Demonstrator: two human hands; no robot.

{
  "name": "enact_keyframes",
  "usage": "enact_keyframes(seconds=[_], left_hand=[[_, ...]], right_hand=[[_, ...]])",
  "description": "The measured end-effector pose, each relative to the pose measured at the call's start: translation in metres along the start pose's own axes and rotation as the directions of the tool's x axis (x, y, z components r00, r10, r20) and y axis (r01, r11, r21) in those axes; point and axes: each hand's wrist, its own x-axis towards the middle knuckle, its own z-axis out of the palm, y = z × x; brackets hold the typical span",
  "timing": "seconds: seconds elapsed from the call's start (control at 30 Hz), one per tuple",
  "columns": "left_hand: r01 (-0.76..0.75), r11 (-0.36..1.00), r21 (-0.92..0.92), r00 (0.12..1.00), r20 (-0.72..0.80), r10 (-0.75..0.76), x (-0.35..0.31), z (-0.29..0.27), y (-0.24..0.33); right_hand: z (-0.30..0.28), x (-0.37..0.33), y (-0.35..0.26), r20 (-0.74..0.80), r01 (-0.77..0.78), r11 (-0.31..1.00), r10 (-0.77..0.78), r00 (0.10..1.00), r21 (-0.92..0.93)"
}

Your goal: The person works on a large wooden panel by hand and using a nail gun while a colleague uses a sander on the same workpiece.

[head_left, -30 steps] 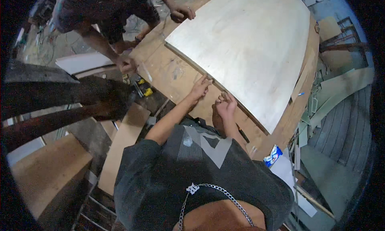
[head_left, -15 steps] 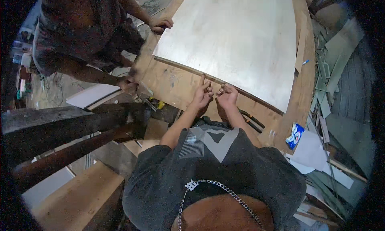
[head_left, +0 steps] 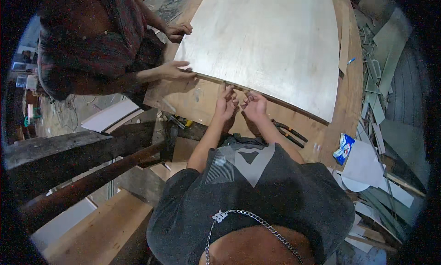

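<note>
A large pale board point(head_left: 266, 44) lies on a wider brown wooden sheet point(head_left: 202, 99). At the board's near edge, my left hand point(head_left: 225, 104) is turned palm up. One of its digits reaches to the edge while the others curl loosely. Close beside it, my right hand point(head_left: 255, 108) also lies palm up, with bent, parted fingers at the same edge. I see nothing held in either palm. A pair of black-handled pliers point(head_left: 290, 134) with orange marks rests on the brown sheet by my right forearm.
At the left, a co-worker's near hand point(head_left: 173, 72) lies at the board's corner and the far hand point(head_left: 179, 31) at its side edge. A blue packet point(head_left: 343, 148) sits at right, beside scrap sheets point(head_left: 365, 168). Dark beams point(head_left: 59, 145) cross at lower left.
The co-worker's near hand has moved up and right onto the board's corner. My two hands have shifted slightly left along the edge, still palm up.
</note>
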Motion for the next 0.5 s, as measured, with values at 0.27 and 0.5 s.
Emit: enact_keyframes(seconds=[0.27, 0.5], left_hand=[[-0.023, 1.000, -0.008, 1.000, 0.022, 0.023, 0.002, -0.016, -0.003], [0.002, 0.996, 0.095, 1.000, 0.025, -0.004, -0.004, -0.008, 0.000]], right_hand=[[-0.002, 0.001, -0.001, 0.014, 0.003, 1.000, -0.003, 1.000, 0.009], [-0.009, -0.005, 0.002, 0.000, 0.046, 0.992, -0.046, 0.999, -0.117]])
